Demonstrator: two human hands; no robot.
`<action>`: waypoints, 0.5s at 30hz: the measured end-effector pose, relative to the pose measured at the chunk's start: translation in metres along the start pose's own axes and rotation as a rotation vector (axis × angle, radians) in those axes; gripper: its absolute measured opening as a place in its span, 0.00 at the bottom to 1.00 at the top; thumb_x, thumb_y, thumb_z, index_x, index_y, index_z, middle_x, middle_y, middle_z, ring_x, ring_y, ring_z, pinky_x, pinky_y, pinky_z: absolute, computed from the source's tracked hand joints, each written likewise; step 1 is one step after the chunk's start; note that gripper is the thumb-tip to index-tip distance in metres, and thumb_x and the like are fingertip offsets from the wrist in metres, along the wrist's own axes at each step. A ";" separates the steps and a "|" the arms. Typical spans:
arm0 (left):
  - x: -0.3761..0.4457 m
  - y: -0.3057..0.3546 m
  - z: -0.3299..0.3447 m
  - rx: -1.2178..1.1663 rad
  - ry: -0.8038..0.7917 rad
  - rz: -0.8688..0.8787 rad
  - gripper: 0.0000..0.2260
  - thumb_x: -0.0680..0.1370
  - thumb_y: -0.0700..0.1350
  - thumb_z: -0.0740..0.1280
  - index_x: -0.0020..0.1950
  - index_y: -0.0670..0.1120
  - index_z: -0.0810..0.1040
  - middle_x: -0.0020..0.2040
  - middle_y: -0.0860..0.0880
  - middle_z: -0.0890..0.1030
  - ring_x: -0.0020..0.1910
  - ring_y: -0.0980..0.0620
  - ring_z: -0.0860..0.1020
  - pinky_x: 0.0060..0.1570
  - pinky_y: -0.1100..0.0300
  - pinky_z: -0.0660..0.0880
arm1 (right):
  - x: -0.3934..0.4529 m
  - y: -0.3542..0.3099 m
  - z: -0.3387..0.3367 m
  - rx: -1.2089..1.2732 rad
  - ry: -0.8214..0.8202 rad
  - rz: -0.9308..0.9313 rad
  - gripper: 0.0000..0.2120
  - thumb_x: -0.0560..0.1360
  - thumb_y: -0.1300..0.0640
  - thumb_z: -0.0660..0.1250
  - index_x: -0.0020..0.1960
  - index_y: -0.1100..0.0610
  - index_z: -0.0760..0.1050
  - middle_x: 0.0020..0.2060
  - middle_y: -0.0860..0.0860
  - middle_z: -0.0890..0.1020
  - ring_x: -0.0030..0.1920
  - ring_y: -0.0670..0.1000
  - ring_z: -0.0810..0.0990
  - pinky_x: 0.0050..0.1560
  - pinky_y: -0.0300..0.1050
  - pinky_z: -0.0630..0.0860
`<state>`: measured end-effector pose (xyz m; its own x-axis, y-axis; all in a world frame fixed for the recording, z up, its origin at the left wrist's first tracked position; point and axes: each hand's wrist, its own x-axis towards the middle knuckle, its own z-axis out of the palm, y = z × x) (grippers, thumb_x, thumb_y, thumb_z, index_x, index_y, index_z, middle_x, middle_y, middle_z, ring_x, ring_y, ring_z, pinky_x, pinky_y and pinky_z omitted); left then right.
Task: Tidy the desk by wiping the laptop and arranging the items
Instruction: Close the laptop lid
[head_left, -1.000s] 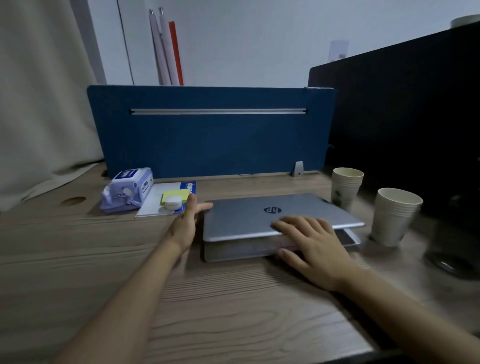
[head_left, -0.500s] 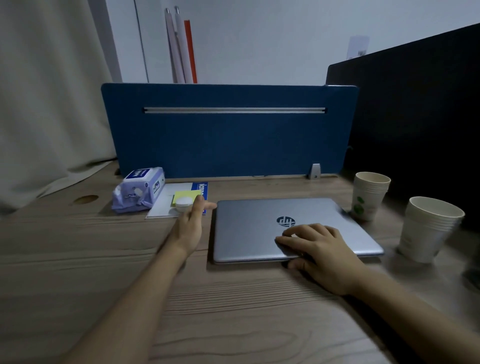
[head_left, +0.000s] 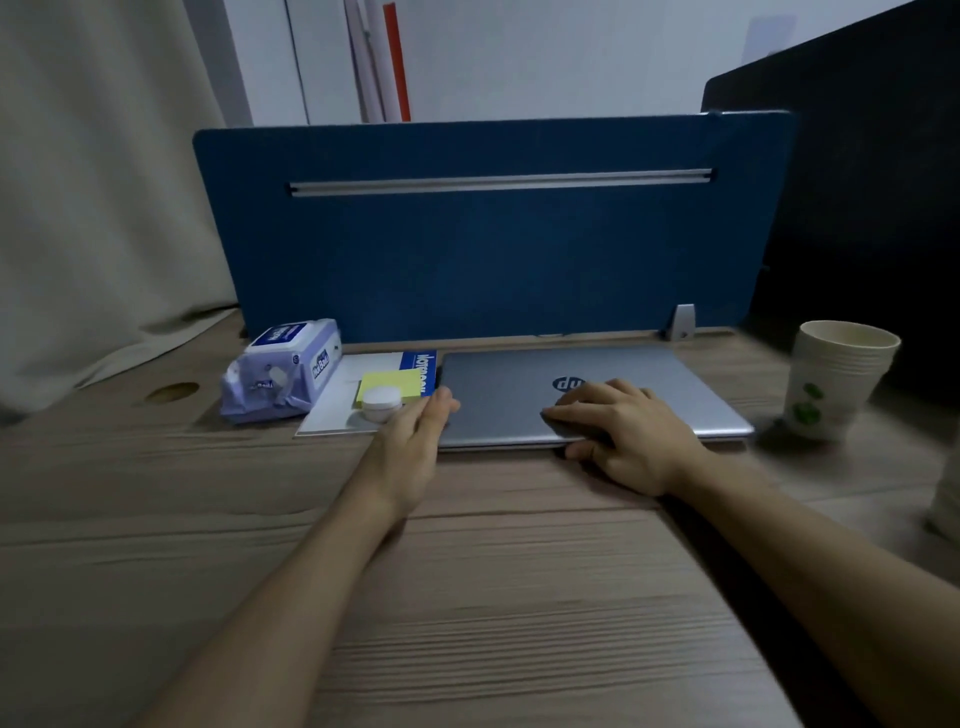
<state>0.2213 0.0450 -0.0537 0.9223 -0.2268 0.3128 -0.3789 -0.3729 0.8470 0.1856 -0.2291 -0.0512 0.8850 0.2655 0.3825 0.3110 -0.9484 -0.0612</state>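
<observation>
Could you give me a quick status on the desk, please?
Left hand at the laptop's left edge. Right hand flat on closed lid. Nothing blocking.

Surface materials and finishes

The laptop (head_left: 571, 400) is showing smooth matt metal; the counter (head_left: 467, 597) is showing grained wood; the stacked cups (head_left: 831, 379) are showing matt paper.

Laptop (head_left: 587, 395): lying closed mid-worktop (head_left: 156, 545), before the divider (head_left: 493, 234).
Notebook (head_left: 358, 389): lying just left of the laptop.
Sticky notes (head_left: 389, 384): sitting on the notebook.
Wipes pack (head_left: 283, 369): lying left of the notebook.
Cups (head_left: 831, 379): standing right of the laptop.
</observation>
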 end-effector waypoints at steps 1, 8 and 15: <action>0.000 -0.001 0.000 0.024 -0.004 0.008 0.26 0.78 0.68 0.50 0.60 0.55 0.79 0.55 0.63 0.78 0.52 0.74 0.73 0.47 0.79 0.63 | 0.007 0.004 0.003 0.006 -0.002 -0.004 0.25 0.73 0.37 0.59 0.69 0.37 0.68 0.65 0.39 0.73 0.63 0.50 0.70 0.58 0.50 0.68; 0.000 -0.003 0.000 0.059 0.017 0.032 0.29 0.72 0.69 0.51 0.49 0.46 0.77 0.49 0.48 0.80 0.50 0.55 0.77 0.51 0.65 0.71 | 0.050 0.019 0.014 0.028 -0.006 -0.002 0.23 0.74 0.41 0.64 0.69 0.38 0.70 0.65 0.41 0.74 0.63 0.52 0.70 0.61 0.53 0.69; -0.001 -0.002 0.000 0.167 0.000 0.051 0.21 0.81 0.59 0.55 0.52 0.44 0.77 0.52 0.46 0.80 0.48 0.57 0.75 0.44 0.78 0.65 | 0.052 0.024 0.013 0.011 -0.008 0.002 0.25 0.73 0.35 0.62 0.69 0.38 0.70 0.65 0.42 0.74 0.63 0.52 0.70 0.61 0.52 0.69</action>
<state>0.2215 0.0456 -0.0560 0.9017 -0.2491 0.3533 -0.4323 -0.5050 0.7471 0.2438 -0.2358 -0.0448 0.8884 0.2647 0.3752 0.3127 -0.9471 -0.0722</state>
